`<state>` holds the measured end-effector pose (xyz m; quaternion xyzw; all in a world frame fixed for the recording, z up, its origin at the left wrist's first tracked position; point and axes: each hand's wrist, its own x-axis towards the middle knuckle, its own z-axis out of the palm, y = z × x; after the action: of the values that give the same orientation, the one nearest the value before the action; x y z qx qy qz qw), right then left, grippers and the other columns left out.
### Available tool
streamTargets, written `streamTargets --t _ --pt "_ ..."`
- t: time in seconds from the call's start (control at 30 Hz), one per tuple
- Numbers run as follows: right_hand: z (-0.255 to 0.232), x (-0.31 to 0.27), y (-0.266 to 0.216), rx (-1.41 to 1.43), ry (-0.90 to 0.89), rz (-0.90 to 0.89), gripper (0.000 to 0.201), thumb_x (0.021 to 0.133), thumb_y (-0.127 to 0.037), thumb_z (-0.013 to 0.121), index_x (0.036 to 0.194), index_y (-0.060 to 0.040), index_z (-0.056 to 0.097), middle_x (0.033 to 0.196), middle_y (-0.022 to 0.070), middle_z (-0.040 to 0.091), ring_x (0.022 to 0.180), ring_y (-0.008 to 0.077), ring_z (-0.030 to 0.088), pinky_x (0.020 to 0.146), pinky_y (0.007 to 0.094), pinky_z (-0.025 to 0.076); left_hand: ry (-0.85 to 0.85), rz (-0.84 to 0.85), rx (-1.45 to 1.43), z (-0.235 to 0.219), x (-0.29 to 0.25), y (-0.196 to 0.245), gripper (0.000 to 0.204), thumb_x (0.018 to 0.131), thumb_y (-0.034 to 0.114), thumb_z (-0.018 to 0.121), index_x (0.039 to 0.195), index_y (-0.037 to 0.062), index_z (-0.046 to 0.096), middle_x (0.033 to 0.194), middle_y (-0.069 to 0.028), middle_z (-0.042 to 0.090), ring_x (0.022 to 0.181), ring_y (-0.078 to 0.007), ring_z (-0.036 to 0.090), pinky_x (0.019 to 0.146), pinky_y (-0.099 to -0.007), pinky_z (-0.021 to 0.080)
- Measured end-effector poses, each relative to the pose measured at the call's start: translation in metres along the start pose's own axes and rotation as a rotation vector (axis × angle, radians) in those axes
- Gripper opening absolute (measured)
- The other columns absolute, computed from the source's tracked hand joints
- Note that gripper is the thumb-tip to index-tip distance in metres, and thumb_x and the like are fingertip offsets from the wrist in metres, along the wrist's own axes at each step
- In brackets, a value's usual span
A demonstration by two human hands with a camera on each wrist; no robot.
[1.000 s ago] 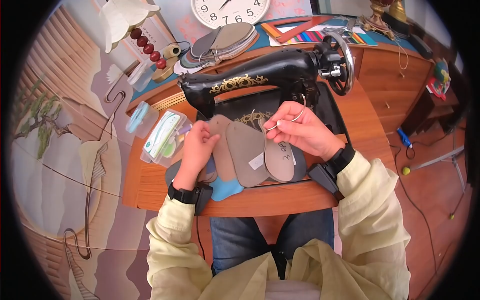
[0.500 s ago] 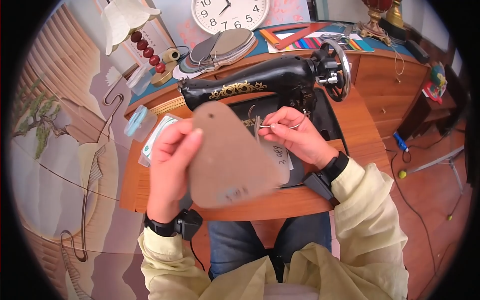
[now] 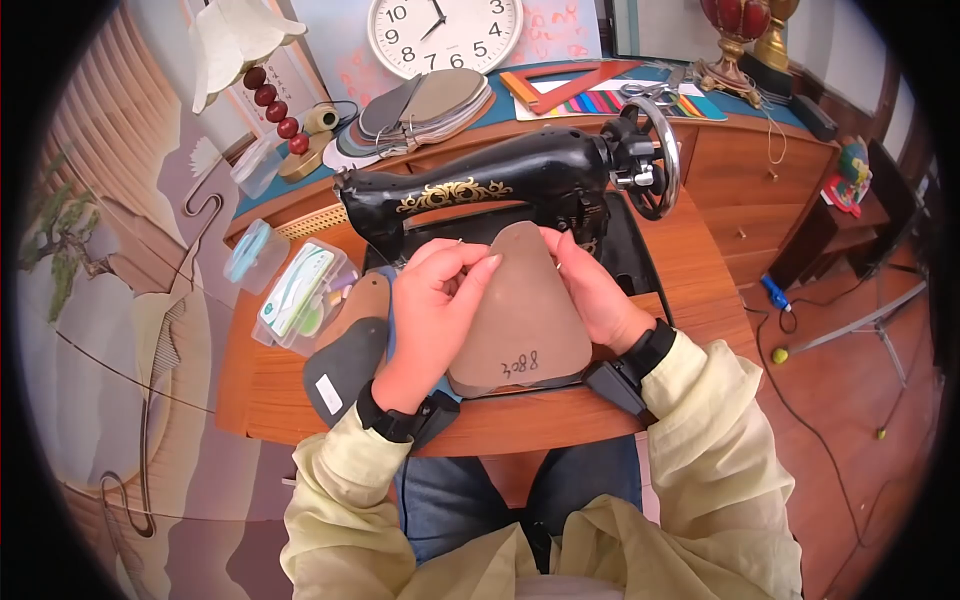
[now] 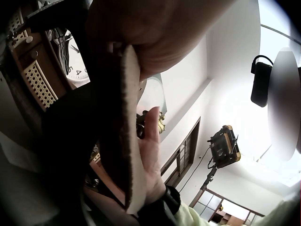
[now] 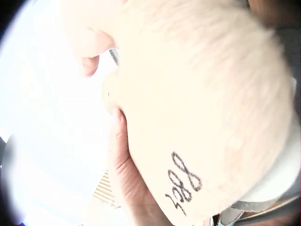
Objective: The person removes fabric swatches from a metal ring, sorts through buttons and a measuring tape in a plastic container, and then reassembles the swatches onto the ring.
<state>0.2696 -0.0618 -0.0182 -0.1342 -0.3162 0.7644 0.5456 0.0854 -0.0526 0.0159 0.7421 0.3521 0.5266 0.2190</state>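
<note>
A brown, flat pattern piece (image 3: 525,320), marked 3088 and narrow at its far end, stands between both hands above the front of the table. My left hand (image 3: 435,310) pinches its left edge near the narrow end. My right hand (image 3: 600,295) is at the opposite edge, its fingers partly behind the piece. A bit of metal ring (image 5: 114,55) shows by the right fingers in the right wrist view; most of it is hidden. Left of my left hand lie a brown piece with a hole (image 3: 362,300) and a dark grey piece (image 3: 345,365) with a white label.
A black sewing machine (image 3: 480,190) stands just beyond the hands, its handwheel (image 3: 655,160) at right. Clear plastic boxes (image 3: 300,290) sit at left. Behind are a tied stack of pattern pieces (image 3: 440,100), a red triangular frame (image 3: 575,85), scissors (image 3: 650,93) and a clock (image 3: 445,35).
The left hand lifted the brown piece off the table and brought it right to the right hand and its ring. The piece now faces the head view squarely. The head view has shifted slightly.
</note>
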Motion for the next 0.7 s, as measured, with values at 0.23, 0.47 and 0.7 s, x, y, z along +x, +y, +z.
streamTargets --t 0.23,0.47,0.7 --pt "0.003 -0.001 -0.006 -0.415 -0.026 -0.132 0.04 0.09 -0.006 0.064 0.127 -0.0024 0.049 0.116 0.0037 0.062 0.104 0.0109 0.06 0.091 0.0271 0.049 -0.147 -0.259 -0.312 -0.024 0.009 -0.015 0.014 0.086 0.002 0.065 0.1 0.0019 0.07 0.091 -0.0026 0.059 0.073 -0.006 0.057 0.058 -0.0188 0.045" --pt "0.004 -0.007 -0.012 -0.464 -0.061 -0.045 0.038 0.091 -0.004 0.061 0.128 -0.0019 0.051 0.116 0.0051 0.064 0.105 0.0107 0.061 0.091 0.0266 0.049 -0.349 0.036 0.016 -0.042 0.008 -0.022 0.033 0.073 -0.002 0.071 0.104 0.0085 0.071 0.093 -0.002 0.056 0.087 -0.0143 0.056 0.071 -0.0277 0.046" --pt "0.007 -0.008 -0.009 -0.384 -0.148 0.006 0.038 0.093 -0.009 0.059 0.129 -0.0016 0.052 0.117 0.0091 0.064 0.107 0.0142 0.061 0.095 0.0305 0.048 -0.227 0.212 0.07 -0.045 0.005 -0.047 0.015 0.075 0.004 0.074 0.09 0.0066 0.072 0.089 -0.0037 0.058 0.079 -0.0189 0.06 0.067 -0.0301 0.049"
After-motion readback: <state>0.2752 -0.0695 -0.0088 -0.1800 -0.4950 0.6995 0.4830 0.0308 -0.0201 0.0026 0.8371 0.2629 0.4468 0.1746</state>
